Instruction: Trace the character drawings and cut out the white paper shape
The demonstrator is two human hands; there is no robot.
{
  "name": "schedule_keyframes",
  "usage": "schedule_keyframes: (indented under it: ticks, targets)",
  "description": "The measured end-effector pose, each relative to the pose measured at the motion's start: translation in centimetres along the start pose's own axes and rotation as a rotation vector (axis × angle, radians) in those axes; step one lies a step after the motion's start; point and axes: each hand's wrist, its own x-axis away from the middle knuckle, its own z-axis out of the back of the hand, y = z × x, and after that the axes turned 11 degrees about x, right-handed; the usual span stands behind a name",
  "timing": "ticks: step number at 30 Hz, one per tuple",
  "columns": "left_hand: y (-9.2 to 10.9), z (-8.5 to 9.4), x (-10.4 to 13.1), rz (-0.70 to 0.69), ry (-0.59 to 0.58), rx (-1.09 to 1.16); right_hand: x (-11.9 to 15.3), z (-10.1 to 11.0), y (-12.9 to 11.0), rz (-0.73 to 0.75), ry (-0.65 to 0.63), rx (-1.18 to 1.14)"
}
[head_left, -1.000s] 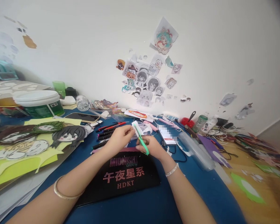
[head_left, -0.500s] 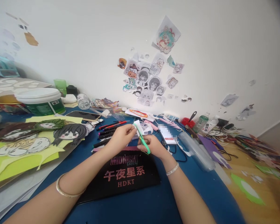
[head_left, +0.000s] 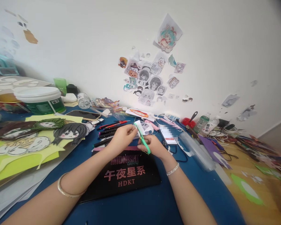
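Green-handled scissors (head_left: 144, 143) are in my right hand (head_left: 155, 147), with fingers wrapped round their handle loops. The blades point up and away, toward the fingertips of my left hand (head_left: 123, 137). Those fingers are pinched together on a small piece of white paper (head_left: 137, 126) right at the blades; most of it is hidden by the fingers and scissors. Both hands hover just beyond a black box (head_left: 133, 175) with pink lettering, which lies flat on the blue table (head_left: 178, 200).
Several marker pens (head_left: 107, 133) lie left of my hands. A phone (head_left: 168, 135) with a lit screen and a clear plastic roll (head_left: 198, 151) are on the right. Paper cut-outs (head_left: 69, 132) and a white-lidded tub (head_left: 39, 100) stand at the left. Pictures cover the wall behind.
My hands stay almost in place. The white paper at the blades shows a narrower face now, and the scissors have shifted very slightly.
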Motion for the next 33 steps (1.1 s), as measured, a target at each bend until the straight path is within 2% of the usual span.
schedule_keyframes:
  ticks: [13,22,28,33]
  targets:
    - [0.11,-0.30,0.07,0.034,-0.004,0.147,-0.18,-0.42,0.20,0.010,0.037,-0.049]
    - [0.19,-0.87,0.32,0.056,0.035,0.322,-0.42,-1.01,-0.22,0.024,0.066,-0.159]
    - [0.06,-0.94,0.26,0.061,0.035,0.342,-0.33,-0.97,-0.41,0.023,0.067,-0.152]
    - [0.03,-0.83,0.25,0.051,0.053,0.265,-0.22,-0.84,-0.39,0.026,0.075,-0.095]
